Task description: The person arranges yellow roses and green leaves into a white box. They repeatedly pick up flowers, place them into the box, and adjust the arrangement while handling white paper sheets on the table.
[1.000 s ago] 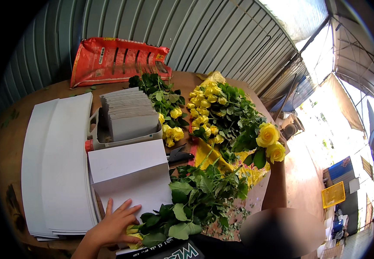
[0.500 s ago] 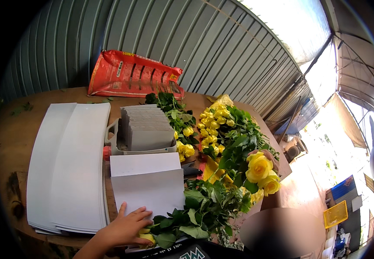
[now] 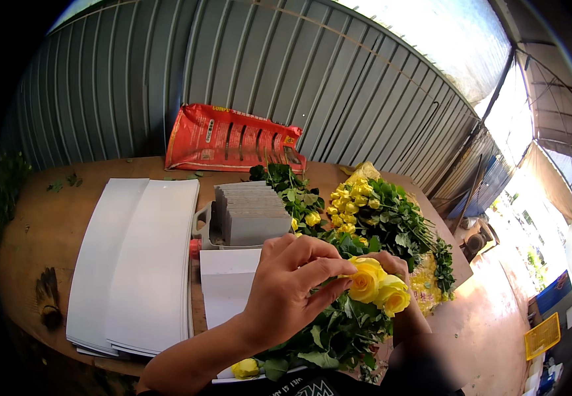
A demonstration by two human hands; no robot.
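Two open yellow roses [image 3: 366,280] stand up in front of me, side by side, their stems hidden. Behind the blooms, my right hand [image 3: 399,269] is closed around them, partly covered by the petals. With thumb and fingertips together, my left hand [image 3: 297,280] pinches the outer petals of the left bloom. Under both hands lies a leafy bunch of rose stems [image 3: 329,333]. At its lower left end, a single yellow rose [image 3: 245,368] rests near a white folded sheet [image 3: 226,280], part of which my left arm hides.
Tall stacks of white card [image 3: 127,264] lie at left, beside a dark glove-like object [image 3: 48,297]. A cut-open jug [image 3: 203,228] holds grey card pieces [image 3: 250,212]. More yellow roses [image 3: 349,201] lie farther right. A red bag [image 3: 233,140] leans on the metal wall [image 3: 286,72].
My left hand has lifted off the white sheet and the lower rose and reached right to the upright bloom. The two roses in my right hand have come slightly left. The view has shifted.
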